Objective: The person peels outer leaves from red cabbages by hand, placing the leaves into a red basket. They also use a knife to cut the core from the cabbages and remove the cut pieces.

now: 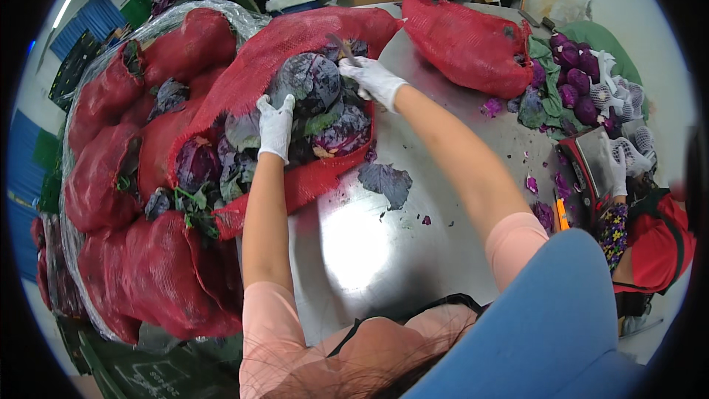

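Observation:
A red mesh sack, cut open along its side, lies on the metal table with several red cabbages inside. My left hand, in a white glove, rests against the lower left of a large red cabbage, its fingers apart. In my right hand, also gloved, is a knife whose blade points up and left over the cabbages. The fingers are closed around its handle. More cabbages with loose outer leaves sit in the sack's opening.
Full red sacks are piled at the left. Another full sack lies far right, near a person in yellow sleeves. Purple cabbages, some in white nets, are heaped at the right beside a co-worker's gloved hand. A loose leaf lies on the table.

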